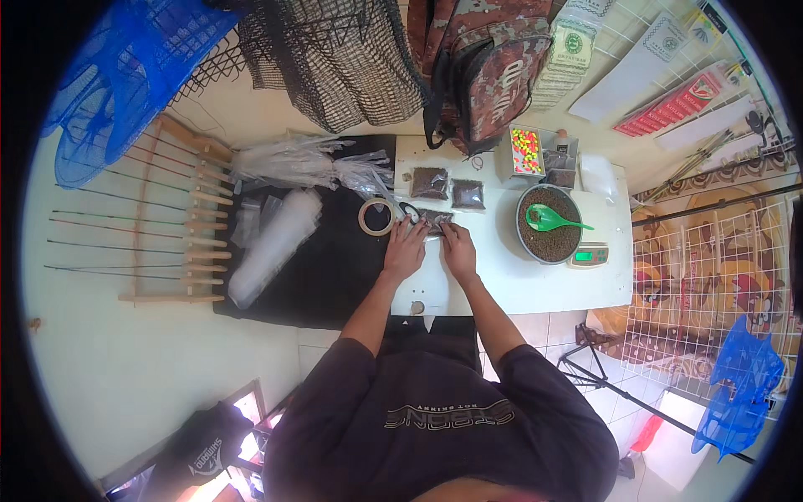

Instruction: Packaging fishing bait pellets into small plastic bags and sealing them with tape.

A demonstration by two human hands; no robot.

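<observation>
Both hands rest at a small clear plastic bag of brown pellets (437, 221) on the white table. My left hand (406, 246) touches its left end, beside a pair of scissors (409, 210) and a roll of tape (376, 217). My right hand (459, 250) has its fingertips on the bag's right end. Whether either hand grips the bag cannot be told. Just beyond lie two more filled bags, one at the left (430, 182) and one at the right (468, 194). To the right, a round bowl of pellets (552, 248) holds a green plastic scoop (544, 217).
A digital scale (588, 256) sits beside the bowl. Behind it stand a box of bright beads (526, 150) and a grey tray (560, 162). A roll of clear plastic bags (276, 248) lies on black cloth at the left. A camouflage backpack (495, 75) hangs over the table's far edge.
</observation>
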